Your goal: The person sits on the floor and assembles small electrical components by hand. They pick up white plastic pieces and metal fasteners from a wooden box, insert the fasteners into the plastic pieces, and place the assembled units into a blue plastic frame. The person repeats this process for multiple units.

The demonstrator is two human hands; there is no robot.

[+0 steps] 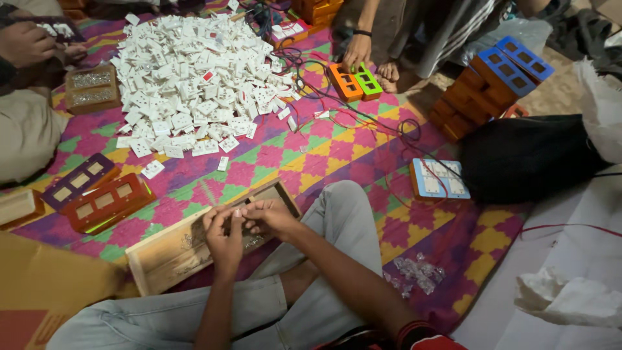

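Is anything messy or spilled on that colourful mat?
Yes. The white parts lie in a loose heap, a few strayed off its edge, one near the boxes. Red wires trail tangled across the mat. Both hands meet above a wooden tray.

A large heap of white socket plates covers the far part of a patterned mat in pink, yellow, green and purple. Left of the heap stands a small wooden box of shiny metal bits. Nearer lie a purple frame and a red frame, each with 3 openings, touching one another. Beyond the heap, another person's hand rests on an orange box and a green box set side by side. To the right is a stack of orange boxes with blue fronts, a black bag and a blue-edged switch board with red wires.
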